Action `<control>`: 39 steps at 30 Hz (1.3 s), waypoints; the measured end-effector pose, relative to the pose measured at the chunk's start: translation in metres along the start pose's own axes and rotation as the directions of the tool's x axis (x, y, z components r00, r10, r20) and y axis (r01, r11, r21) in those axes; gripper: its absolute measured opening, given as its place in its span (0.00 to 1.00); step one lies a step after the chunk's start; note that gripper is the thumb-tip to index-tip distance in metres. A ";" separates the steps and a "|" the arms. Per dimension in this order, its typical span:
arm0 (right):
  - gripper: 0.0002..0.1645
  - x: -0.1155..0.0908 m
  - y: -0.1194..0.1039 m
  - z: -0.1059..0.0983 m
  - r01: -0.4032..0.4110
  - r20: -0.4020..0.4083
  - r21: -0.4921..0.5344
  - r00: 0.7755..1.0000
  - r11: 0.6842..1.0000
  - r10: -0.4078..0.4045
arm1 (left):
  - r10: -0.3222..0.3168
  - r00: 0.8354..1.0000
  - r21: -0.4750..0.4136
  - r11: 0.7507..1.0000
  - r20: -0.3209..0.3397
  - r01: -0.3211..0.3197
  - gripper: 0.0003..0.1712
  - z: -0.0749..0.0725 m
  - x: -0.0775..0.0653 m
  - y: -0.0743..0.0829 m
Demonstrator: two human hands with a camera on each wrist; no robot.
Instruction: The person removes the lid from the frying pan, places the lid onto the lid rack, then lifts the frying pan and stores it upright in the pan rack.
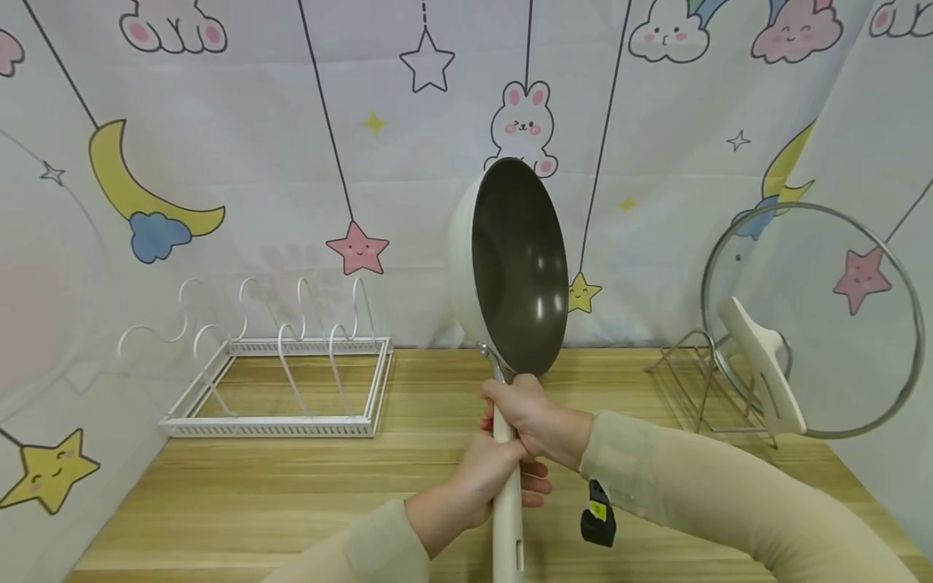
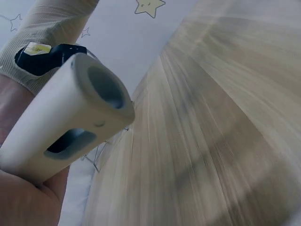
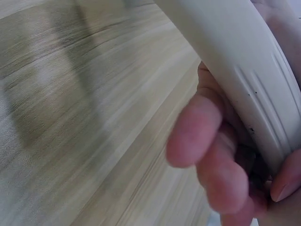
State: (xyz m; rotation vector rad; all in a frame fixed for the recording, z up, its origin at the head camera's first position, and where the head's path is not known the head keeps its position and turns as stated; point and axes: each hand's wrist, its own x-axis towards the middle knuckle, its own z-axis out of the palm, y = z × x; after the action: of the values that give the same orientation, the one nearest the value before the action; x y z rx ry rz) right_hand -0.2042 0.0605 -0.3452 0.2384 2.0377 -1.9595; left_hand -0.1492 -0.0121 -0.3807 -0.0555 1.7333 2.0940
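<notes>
A deep frying pan, cream outside and dark inside, is held up on edge in the middle of the head view, its bowl upward and its inside turned to the right. My right hand grips the long cream handle just below the bowl. Lower down, my left hand holds the same handle, thumb across it and fingers showing on its far side. The handle's hollow end with a hanging slot fills much of the left wrist view. Fingers lie behind the handle in the right wrist view.
On the wooden table, a white rack with curved wire dividers stands at the left. At the right, a glass lid with a cream handle leans upright in a metal wire rack. A patterned cloth hangs behind.
</notes>
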 end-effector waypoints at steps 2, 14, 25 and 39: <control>0.15 0.000 -0.001 -0.001 0.001 0.014 0.007 1.000 1.000 -0.001 | -0.016 1.000 -0.015 1.000 0.025 0.016 0.14 -0.001 0.000 0.000; 0.16 -0.001 -0.004 -0.005 -0.013 0.088 0.064 0.996 0.998 0.008 | 0.009 0.995 0.023 1.000 0.103 -0.011 0.06 -0.003 0.001 0.003; 0.17 0.001 -0.007 -0.005 -0.061 0.133 0.117 0.990 0.991 0.045 | 0.039 0.999 0.031 0.999 0.034 -0.040 0.06 -0.001 -0.004 0.006; 0.16 0.001 -0.014 -0.004 -0.053 0.126 0.119 0.991 0.991 0.038 | 0.037 0.999 0.068 0.997 -0.012 -0.037 0.06 0.001 -0.006 0.015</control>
State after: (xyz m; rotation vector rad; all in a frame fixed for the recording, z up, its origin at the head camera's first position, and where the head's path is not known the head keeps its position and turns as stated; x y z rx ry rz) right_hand -0.2102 0.0641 -0.3321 0.1833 1.8225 -2.0211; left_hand -0.1484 -0.0150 -0.3650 -0.0182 1.8248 2.0639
